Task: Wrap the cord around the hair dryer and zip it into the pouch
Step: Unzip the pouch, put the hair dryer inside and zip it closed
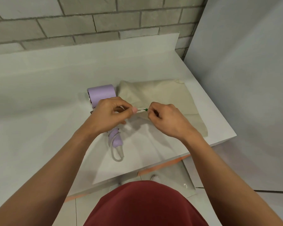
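Left hand [108, 113]: fingers [134, 109] curled, thumb and forefinger tips closed in a pinch on a short run of white cord [141, 110]. Right hand [167, 118]: fingers [151, 110] likewise curled, pinching the other end of the same run, at a small green piece [146, 109] on the cord; what that piece is cannot be told. The run shows as two pale strands side by side, stretched nearly level between the two hands, held above the near left corner of the pouch [162, 98]. The hair dryer [101, 93] lies on the white counter [39, 95], directly beneath and behind the left hand. Its lilac barrel lies crosswise at the far side, with a metallic ring at its left end, and touches or nearly touches the pouch's left edge. The handle runs toward the person, turns of cord wound round it, a loose loop hanging off its pale lower end. The pouch is beige cloth, flat and creased, at the counter's right edge.
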The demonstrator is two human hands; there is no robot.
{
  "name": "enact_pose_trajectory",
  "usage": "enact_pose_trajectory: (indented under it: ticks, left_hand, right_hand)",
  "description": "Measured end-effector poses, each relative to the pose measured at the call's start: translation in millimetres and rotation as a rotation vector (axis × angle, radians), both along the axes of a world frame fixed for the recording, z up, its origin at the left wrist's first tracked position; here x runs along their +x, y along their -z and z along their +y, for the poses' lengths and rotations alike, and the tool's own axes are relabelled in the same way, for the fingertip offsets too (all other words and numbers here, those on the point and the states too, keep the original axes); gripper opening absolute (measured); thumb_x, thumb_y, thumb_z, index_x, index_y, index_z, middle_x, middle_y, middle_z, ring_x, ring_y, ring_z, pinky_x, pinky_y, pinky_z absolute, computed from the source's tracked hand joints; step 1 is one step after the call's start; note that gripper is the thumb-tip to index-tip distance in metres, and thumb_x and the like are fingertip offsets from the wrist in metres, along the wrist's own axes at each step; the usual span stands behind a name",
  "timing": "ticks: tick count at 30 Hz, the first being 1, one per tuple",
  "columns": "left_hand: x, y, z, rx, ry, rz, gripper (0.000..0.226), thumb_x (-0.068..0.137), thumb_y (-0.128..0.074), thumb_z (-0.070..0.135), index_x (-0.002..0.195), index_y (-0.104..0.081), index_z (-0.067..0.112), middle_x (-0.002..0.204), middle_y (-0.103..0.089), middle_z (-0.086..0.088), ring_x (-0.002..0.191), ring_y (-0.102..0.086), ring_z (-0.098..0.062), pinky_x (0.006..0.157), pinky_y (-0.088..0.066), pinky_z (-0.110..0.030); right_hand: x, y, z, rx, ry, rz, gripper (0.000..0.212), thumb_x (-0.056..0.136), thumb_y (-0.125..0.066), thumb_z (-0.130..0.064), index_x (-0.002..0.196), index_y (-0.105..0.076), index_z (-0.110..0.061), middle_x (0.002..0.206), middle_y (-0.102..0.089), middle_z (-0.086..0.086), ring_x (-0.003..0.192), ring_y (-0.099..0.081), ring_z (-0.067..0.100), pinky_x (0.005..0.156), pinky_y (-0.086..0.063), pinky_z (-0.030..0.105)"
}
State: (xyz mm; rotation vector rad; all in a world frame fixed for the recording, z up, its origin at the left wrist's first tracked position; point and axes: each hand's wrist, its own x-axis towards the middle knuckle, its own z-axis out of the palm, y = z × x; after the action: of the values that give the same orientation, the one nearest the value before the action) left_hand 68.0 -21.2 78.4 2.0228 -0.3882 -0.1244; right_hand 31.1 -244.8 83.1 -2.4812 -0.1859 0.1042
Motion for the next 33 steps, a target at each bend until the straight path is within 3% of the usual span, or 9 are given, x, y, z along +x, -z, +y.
enact_pose_trajectory:
  ticks: [3,8,13,16,21,25,29,33]
  left_hand:
    - [5.2,0.1,-5.5,0.146,0.035,-0.137,0.008,0.089,-0.08,0.025,0.09,-0.084,0.018,0.085,-0.07,0.01,0.07,-0.072,-0.009,0.07,-0.061,-0.031]
    - [23.3,-2.2,-5.3,0.254,0.052,-0.199,0.014,0.097,-0.07,0.028,0.096,-0.079,0.017,0.087,-0.065,0.009,0.068,-0.073,-0.02,0.062,-0.062,-0.038]
    - [35.5,-6.9,-11.4,0.334,0.015,-0.369,0.017,0.103,-0.06,0.024,0.095,-0.07,0.013,0.086,-0.068,-0.001,0.06,-0.071,-0.012,0.068,-0.053,-0.033]
    - [41.6,-5.8,-7.4,0.297,-0.032,-0.368,0.014,0.104,-0.059,0.02,0.096,-0.067,0.012,0.089,-0.066,-0.003,0.058,-0.069,-0.008,0.058,-0.056,-0.026]
    - [44.3,-2.6,-0.7,0.309,-0.01,-0.424,0.013,0.103,-0.06,0.016,0.101,-0.071,0.009,0.093,-0.066,-0.006,0.062,-0.072,-0.014,0.069,-0.054,-0.016]
    - [43.7,0.7,2.3,0.321,-0.011,-0.463,0.018,0.104,-0.058,0.011,0.108,-0.075,0.009,0.093,-0.063,-0.009,0.067,-0.072,-0.021,0.079,-0.058,-0.032]
    - [42.5,0.4,5.9,0.359,-0.116,-0.479,0.018,0.105,-0.056,0.012,0.104,-0.073,0.008,0.093,-0.06,-0.003,0.07,-0.061,0.011,0.078,-0.039,0.0]
    - [44.3,5.9,8.3,0.395,-0.146,-0.462,0.016,0.104,-0.056,0.013,0.104,-0.072,0.008,0.095,-0.064,-0.006,0.067,-0.06,-0.01,0.079,-0.044,-0.021]
  right_hand:
    - [-0.6,7.0,-8.2,-0.015,-0.004,0.014,0.018,0.101,-0.05,-0.029,0.086,-0.059,-0.026,0.062,-0.054,-0.009,0.064,-0.053,0.02,0.061,-0.038,0.034]
    - [-4.4,11.5,-33.8,-0.072,0.077,0.009,0.017,0.1,-0.05,-0.031,0.085,-0.058,-0.029,0.066,-0.058,-0.01,0.069,-0.057,0.021,0.067,-0.05,0.038]
    - [-6.9,8.2,-55.3,-0.1,0.152,-0.03,0.018,0.101,-0.05,-0.03,0.084,-0.056,-0.027,0.068,-0.059,-0.008,0.07,-0.057,0.023,0.067,-0.05,0.04]
    - [-9.4,8.8,-70.0,-0.143,0.205,-0.035,0.021,0.103,-0.05,-0.03,0.082,-0.052,-0.029,0.064,-0.054,-0.009,0.064,-0.052,0.018,0.063,-0.044,0.037]
    - [-14.5,14.4,-88.8,-0.172,0.268,-0.052,0.026,0.105,-0.05,-0.031,0.079,-0.048,-0.029,0.06,-0.049,-0.01,0.058,-0.046,0.012,0.056,-0.033,0.033]
    - [-17.6,19.6,-100.5,-0.168,0.316,-0.074,0.023,0.104,-0.05,-0.032,0.082,-0.052,-0.025,0.06,-0.051,-0.008,0.059,-0.048,0.015,0.057,-0.038,0.035]
    - [-25.1,24.2,-118.9,-0.152,0.376,-0.104,0.024,0.103,-0.05,-0.032,0.083,-0.056,-0.021,0.064,-0.056,-0.002,0.065,-0.052,0.029,0.062,-0.049,0.042]
    - [-30.8,26.5,-137.9,-0.172,0.424,-0.097,0.026,0.103,-0.049,-0.034,0.082,-0.055,-0.019,0.067,-0.059,0.002,0.065,-0.053,0.031,0.062,-0.051,0.043]
